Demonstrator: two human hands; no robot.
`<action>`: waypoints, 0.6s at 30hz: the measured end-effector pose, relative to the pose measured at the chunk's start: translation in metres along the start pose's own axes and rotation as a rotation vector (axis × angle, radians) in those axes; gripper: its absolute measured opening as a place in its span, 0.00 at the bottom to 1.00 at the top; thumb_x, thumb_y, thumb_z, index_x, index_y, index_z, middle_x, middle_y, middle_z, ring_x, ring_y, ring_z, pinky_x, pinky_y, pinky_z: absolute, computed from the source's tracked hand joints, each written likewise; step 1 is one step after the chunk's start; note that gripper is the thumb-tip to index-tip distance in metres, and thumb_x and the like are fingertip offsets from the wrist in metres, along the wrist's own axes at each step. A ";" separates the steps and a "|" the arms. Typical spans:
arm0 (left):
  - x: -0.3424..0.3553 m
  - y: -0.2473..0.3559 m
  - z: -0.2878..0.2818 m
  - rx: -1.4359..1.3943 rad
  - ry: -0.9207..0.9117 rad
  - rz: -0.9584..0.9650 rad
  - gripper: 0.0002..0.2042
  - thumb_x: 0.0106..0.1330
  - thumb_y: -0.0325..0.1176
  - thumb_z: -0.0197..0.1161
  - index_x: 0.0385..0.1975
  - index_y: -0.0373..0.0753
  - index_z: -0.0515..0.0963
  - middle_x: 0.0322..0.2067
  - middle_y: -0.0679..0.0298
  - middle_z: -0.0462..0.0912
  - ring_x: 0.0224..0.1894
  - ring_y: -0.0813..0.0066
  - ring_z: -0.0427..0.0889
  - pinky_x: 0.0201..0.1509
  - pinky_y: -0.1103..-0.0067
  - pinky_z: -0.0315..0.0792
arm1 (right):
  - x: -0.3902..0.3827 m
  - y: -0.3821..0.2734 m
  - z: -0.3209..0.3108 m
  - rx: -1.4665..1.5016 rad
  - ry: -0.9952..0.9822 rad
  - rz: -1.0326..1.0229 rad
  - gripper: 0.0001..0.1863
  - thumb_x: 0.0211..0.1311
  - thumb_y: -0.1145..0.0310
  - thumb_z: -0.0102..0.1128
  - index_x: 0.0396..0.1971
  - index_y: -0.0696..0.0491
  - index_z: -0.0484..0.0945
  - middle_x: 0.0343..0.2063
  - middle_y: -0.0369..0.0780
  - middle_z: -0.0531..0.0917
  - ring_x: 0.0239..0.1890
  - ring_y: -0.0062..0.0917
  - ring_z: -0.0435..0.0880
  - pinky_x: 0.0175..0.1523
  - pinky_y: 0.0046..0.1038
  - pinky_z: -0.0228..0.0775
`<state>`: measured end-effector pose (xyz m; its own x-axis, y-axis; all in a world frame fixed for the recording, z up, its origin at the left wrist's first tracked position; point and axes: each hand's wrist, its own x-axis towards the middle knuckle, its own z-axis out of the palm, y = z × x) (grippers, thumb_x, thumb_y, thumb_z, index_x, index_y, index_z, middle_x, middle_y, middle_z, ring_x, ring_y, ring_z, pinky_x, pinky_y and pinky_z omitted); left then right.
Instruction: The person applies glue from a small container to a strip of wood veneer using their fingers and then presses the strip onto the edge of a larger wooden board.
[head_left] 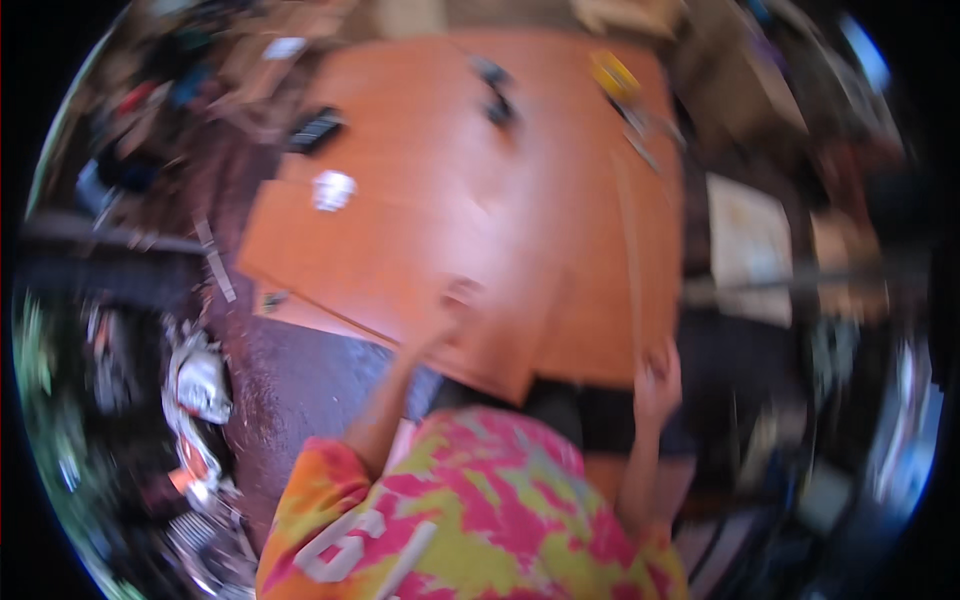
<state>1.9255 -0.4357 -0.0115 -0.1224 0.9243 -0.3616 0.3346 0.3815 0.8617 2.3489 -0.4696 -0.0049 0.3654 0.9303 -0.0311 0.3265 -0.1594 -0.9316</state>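
Motion blurs the whole picture. Large orange-brown boards [400, 120] lie before me, one overlapping another, their near edges by my body. My left hand [460, 308] is over the near middle of the top board, and its fingers are smeared. At the near right corner, my right hand [656, 385] looks closed at the board's edge. A long thin pale line, perhaps a strip [632, 250], runs along the board down to that hand. Whether the fingers grip it cannot be made out.
On the boards are a black boxy object [316, 131], a white crumpled-looking item [333, 190], a dark tool-like object [494, 95] and a yellow object [613, 75] beside slim metallic pieces [638, 135]. A pale panel [750, 240] stands right. Clutter with a silvery bundle [203, 385] lies left.
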 end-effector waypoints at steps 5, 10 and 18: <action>-0.048 -0.023 0.032 -0.144 0.304 0.004 0.16 0.72 0.31 0.68 0.57 0.32 0.82 0.45 0.57 0.86 0.47 0.72 0.85 0.53 0.76 0.80 | 0.094 -0.039 -0.152 -0.190 0.213 -0.278 0.32 0.55 0.81 0.71 0.62 0.54 0.78 0.38 0.38 0.88 0.42 0.23 0.86 0.52 0.28 0.77; -0.085 -0.013 0.087 -0.146 0.344 -0.047 0.15 0.70 0.28 0.68 0.55 0.33 0.83 0.44 0.59 0.86 0.45 0.73 0.84 0.51 0.76 0.80 | 0.128 -0.006 -0.211 -0.285 0.204 -0.213 0.31 0.58 0.82 0.69 0.64 0.54 0.77 0.38 0.36 0.87 0.41 0.19 0.84 0.52 0.24 0.76; -0.088 0.004 0.102 -0.069 0.335 0.030 0.16 0.67 0.36 0.72 0.51 0.36 0.85 0.41 0.58 0.88 0.38 0.71 0.88 0.44 0.72 0.83 | 0.085 -0.016 -0.100 -0.019 -0.181 -0.186 0.28 0.59 0.82 0.68 0.62 0.57 0.78 0.33 0.38 0.86 0.36 0.20 0.85 0.50 0.26 0.78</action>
<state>2.0330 -0.5173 -0.0122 -0.4171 0.8845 -0.2089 0.2804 0.3439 0.8962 2.4621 -0.4206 0.0436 0.1361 0.9879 0.0738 0.3899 0.0150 -0.9207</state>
